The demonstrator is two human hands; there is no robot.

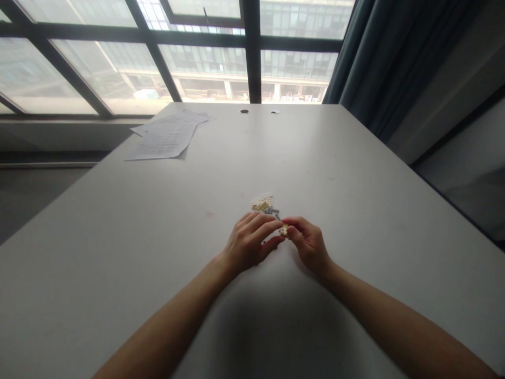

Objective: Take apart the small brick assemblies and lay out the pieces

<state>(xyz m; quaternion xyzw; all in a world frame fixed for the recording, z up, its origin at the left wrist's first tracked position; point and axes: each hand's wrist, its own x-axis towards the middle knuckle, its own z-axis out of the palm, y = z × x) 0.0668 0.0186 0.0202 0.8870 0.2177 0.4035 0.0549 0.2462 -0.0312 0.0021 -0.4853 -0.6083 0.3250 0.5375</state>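
Observation:
A small tan-and-white building-brick piece [284,230] is held just above the white table, between my two hands. My right hand [310,245] pinches it from the right with thumb and forefinger. From the left, the thumb and forefinger of my left hand [250,239] close on the same piece, its other fingers stretched over the table. Just beyond the left fingers lies a pile of small bricks: white pieces [263,200], tan pieces [260,207] and grey pieces [271,210]. Part of the pile is hidden by my left hand. A tiny dark bit shows under the left palm.
Printed paper sheets [165,139] lie at the table's far left. Two round cable holes, a left one [244,111] and a right one [274,112], sit near the far edge of the white table [355,184]. Windows stand behind, with a dark curtain [371,68] to the right.

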